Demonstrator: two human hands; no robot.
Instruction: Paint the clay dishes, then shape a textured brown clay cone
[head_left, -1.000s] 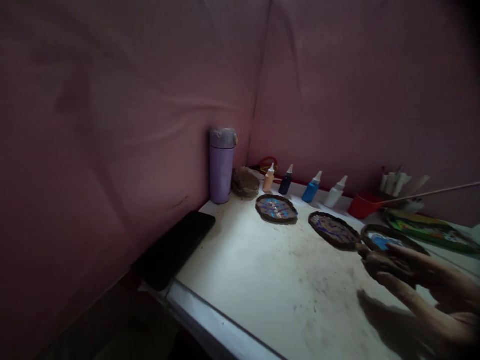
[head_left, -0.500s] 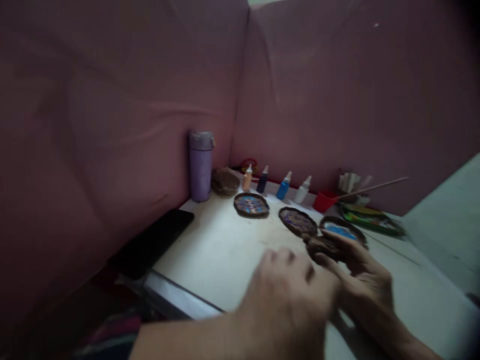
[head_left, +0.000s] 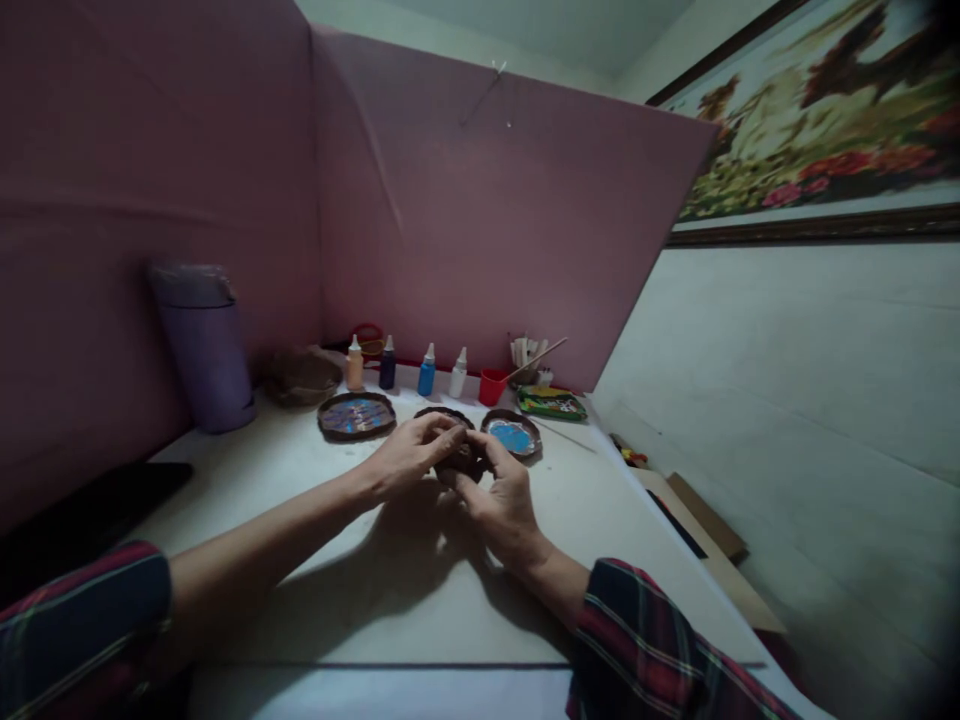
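Observation:
A lump of dark brown clay (head_left: pixel 459 462) is held above the white table, between my two hands. My left hand (head_left: pixel 412 455) has its fingers bent over the clay's upper left side. From the right, my right hand (head_left: pixel 504 495) grips it with the thumb below and the fingers above. Behind the clay, a dark-rimmed clay dish (head_left: pixel 427 411) is mostly hidden. To its left lies a clay dish with blue and purple paint (head_left: pixel 356 415), and to its right one with a blue and white middle (head_left: pixel 512 435).
Orange (head_left: pixel 354 368), dark (head_left: pixel 387 368), blue (head_left: pixel 427 374) and white (head_left: pixel 458 377) paint bottles line the back. A red cup (head_left: pixel 492 386) holds a brush beside a green packet (head_left: pixel 551 403). A purple tumbler (head_left: pixel 206 355) and a big clay lump (head_left: pixel 304 376) stand left, near a black flat object (head_left: pixel 97 505).
My view has swung to the right, bringing the framed picture into sight. My left hand, blurred and apart from the clay before, now touches it. My right hand still holds the clay.

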